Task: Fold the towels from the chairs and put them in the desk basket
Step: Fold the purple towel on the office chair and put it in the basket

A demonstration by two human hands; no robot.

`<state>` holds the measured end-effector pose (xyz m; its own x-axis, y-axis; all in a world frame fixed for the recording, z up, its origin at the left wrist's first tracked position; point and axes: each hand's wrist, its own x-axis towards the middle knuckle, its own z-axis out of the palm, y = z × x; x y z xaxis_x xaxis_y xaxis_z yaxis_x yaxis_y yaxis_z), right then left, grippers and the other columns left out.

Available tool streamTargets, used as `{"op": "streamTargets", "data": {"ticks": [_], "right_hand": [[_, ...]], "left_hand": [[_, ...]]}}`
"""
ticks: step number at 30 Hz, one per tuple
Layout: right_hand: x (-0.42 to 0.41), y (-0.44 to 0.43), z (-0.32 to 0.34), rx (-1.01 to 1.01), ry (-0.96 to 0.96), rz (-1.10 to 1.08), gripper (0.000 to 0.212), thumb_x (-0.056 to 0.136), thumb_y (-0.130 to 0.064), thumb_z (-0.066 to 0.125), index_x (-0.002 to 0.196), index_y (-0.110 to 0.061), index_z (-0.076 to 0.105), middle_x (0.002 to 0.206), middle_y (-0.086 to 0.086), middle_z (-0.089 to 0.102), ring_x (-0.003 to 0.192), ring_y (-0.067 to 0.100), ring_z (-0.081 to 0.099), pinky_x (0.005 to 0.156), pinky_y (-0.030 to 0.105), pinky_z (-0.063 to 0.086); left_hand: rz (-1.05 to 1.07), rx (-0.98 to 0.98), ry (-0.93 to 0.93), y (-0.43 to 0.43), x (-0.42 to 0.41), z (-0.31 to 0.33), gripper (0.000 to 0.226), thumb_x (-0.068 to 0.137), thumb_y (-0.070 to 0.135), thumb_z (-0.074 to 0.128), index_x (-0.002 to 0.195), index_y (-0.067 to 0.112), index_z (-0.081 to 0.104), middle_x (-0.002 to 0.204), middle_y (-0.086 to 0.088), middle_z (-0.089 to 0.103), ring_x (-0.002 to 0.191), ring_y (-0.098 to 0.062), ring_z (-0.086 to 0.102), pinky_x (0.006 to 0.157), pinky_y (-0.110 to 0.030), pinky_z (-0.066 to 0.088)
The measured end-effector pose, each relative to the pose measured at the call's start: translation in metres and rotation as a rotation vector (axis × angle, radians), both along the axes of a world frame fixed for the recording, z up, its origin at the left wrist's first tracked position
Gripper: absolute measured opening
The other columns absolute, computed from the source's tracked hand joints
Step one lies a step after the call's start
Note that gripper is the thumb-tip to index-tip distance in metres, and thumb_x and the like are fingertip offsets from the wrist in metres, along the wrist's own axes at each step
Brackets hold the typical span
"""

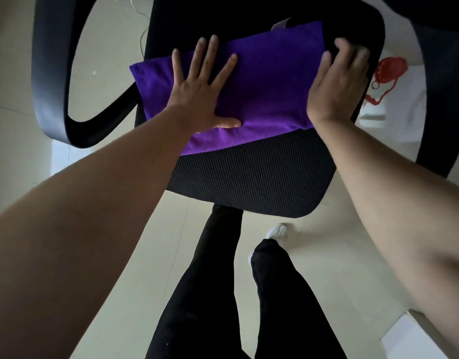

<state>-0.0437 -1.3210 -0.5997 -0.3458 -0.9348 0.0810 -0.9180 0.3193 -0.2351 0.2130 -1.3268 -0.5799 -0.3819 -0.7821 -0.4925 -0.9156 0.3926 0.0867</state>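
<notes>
Closest to us we see two legs (223, 294) in black trousers and one white shoe (277, 230) on the pale floor (106, 255). Just past them is the black mesh chair seat (249, 174). A purple towel (272, 81) lies folded and flat on the far part of the seat. Our left hand (200, 94) lies on the towel with its fingers straight and spread wide, pressing down. Our right hand (337, 84) is at the towel's right edge with its fingers bent. We cannot tell if it holds the cloth. A black armrest (49, 73) curves round on the left. Far off on the right, a white bag (394, 81) with a red picture lies on the floor.
</notes>
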Motion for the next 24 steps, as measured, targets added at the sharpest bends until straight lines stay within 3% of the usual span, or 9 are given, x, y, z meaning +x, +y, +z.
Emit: {"op": "streamTargets", "data": {"ticks": [3,6,9,12,15,18,22,24], "right_hand": [[0.019,0.014,0.013,-0.044,0.05,0.289,0.047,0.106,-0.04,0.036,0.143,-0.016,0.05,0.151,0.019,0.042,0.136,0.029,0.046,0.109,0.039,0.037],[0.02,0.025,0.016,0.252,0.116,0.611,0.07,0.102,-0.061,0.026,0.157,-0.017,0.022,0.162,0.024,0.014,0.15,0.038,0.016,0.121,0.051,0.017],[0.007,0.021,0.007,0.433,0.155,0.59,0.089,0.09,-0.081,0.02,0.159,-0.024,0.006,0.163,0.026,0.0,0.15,0.044,0.002,0.12,0.06,0.004],[0.007,0.017,0.004,0.476,0.121,0.547,0.096,0.086,-0.086,0.021,0.158,-0.026,0.004,0.163,0.026,-0.002,0.149,0.047,0.0,0.119,0.062,0.006],[0.015,0.022,0.016,0.455,-0.038,0.424,0.103,0.084,-0.084,0.034,0.159,-0.017,0.007,0.163,0.025,0.003,0.15,0.042,0.011,0.119,0.055,0.015],[0.017,0.02,0.028,0.294,-0.292,0.098,0.093,0.087,-0.068,0.049,0.156,-0.014,0.02,0.155,0.018,0.03,0.138,0.031,0.04,0.108,0.042,0.039],[0.012,0.001,0.039,0.473,-0.657,-0.287,0.081,0.071,-0.06,0.073,0.135,-0.018,0.051,0.128,-0.002,0.06,0.108,0.015,0.062,0.091,0.028,0.051],[0.0,-0.005,0.041,0.542,-0.861,-0.34,0.071,0.063,-0.051,0.085,0.124,-0.023,0.06,0.116,-0.008,0.067,0.098,0.01,0.067,0.086,0.027,0.055]], "left_hand": [[0.043,-0.082,0.049,0.02,0.002,0.009,0.124,0.064,0.091,0.043,0.155,0.022,-0.005,0.161,-0.021,-0.009,0.149,-0.037,-0.007,0.113,-0.069,0.001],[0.168,-0.098,0.047,0.055,0.015,0.007,0.114,0.072,0.089,0.037,0.156,0.022,-0.001,0.161,-0.023,-0.005,0.15,-0.037,-0.005,0.112,-0.07,0.002],[0.308,-0.089,-0.002,0.082,0.041,-0.005,0.105,0.078,0.087,0.031,0.156,0.024,0.001,0.162,-0.021,-0.003,0.15,-0.035,-0.003,0.111,-0.072,0.005],[0.296,-0.076,-0.022,0.084,0.047,-0.01,0.104,0.078,0.087,0.029,0.156,0.024,0.0,0.162,-0.022,-0.003,0.15,-0.036,-0.003,0.111,-0.072,0.005],[0.303,-0.058,-0.006,0.082,0.042,-0.004,0.107,0.077,0.087,0.031,0.156,0.022,0.0,0.161,-0.024,-0.003,0.149,-0.038,-0.003,0.111,-0.072,0.004],[0.241,-0.124,0.019,0.076,0.036,0.004,0.109,0.077,0.086,0.033,0.156,0.018,0.004,0.161,-0.025,0.0,0.149,-0.039,-0.001,0.111,-0.072,0.002],[0.153,-0.116,0.127,0.041,0.016,0.019,0.111,0.075,0.084,0.041,0.156,0.02,0.001,0.162,-0.02,-0.005,0.15,-0.036,-0.005,0.113,-0.069,0.001],[0.132,-0.042,0.125,0.024,0.009,0.014,0.122,0.066,0.088,0.044,0.155,0.021,-0.005,0.162,-0.016,-0.011,0.15,-0.033,-0.01,0.113,-0.069,-0.001]]}}
